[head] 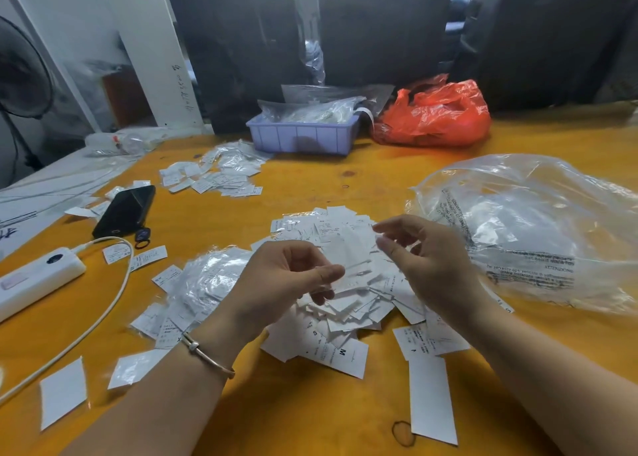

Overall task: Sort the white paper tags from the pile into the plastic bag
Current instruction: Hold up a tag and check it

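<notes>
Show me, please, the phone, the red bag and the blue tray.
phone point(126, 209), head view, middle of its dark screen.
red bag point(435, 113), head view, its crumpled front.
blue tray point(303, 138), head view, its front wall.

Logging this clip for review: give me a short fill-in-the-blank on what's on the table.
The basket at the back is ____ in colour.
The crumpled bag beside it is ____.
The bracelet sits on the ____ wrist.
The black phone lies ____ of the tag pile.

Answers: purple; red; left; left
</notes>
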Tool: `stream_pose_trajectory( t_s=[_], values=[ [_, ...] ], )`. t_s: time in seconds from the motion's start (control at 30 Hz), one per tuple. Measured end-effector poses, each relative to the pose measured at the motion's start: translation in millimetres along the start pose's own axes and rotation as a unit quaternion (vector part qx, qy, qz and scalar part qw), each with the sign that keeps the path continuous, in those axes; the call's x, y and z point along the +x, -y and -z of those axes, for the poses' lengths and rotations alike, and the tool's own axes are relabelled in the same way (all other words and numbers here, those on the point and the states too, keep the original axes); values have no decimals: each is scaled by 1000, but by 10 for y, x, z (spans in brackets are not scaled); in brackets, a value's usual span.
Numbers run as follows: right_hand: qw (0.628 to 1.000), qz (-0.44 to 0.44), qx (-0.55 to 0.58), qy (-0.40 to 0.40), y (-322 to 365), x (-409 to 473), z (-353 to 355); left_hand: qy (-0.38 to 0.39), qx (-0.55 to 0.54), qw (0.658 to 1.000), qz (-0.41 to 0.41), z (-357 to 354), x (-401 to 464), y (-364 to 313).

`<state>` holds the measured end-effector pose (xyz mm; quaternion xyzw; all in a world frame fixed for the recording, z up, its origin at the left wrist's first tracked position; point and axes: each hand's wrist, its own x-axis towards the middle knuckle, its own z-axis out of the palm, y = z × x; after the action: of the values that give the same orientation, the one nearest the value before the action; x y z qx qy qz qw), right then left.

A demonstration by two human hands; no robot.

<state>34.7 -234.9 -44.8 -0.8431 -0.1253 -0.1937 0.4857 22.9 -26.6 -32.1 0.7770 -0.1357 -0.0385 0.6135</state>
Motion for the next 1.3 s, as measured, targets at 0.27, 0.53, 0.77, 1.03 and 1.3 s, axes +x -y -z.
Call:
stream_pose_trajectory(
  t_s=[0.27, 0.53, 0.77, 1.03, 1.3],
  values=[
    [992, 55, -38, 107, 66, -47, -127, -72, 68, 995, 19, 74, 35, 36],
    [996, 66, 19, 53, 140, -93, -181, -28, 72, 997, 1, 11, 11, 29],
    [976, -66, 181, 98, 132, -84, -183, -59, -57, 996, 20, 52, 26, 4],
    [957, 87, -236, 141, -38, 44, -205, -148, 47, 988, -7, 51, 59, 66],
    [935, 141, -282, 160, -121, 40, -233, -155, 50, 986, -27, 100, 59, 85]
  ],
)
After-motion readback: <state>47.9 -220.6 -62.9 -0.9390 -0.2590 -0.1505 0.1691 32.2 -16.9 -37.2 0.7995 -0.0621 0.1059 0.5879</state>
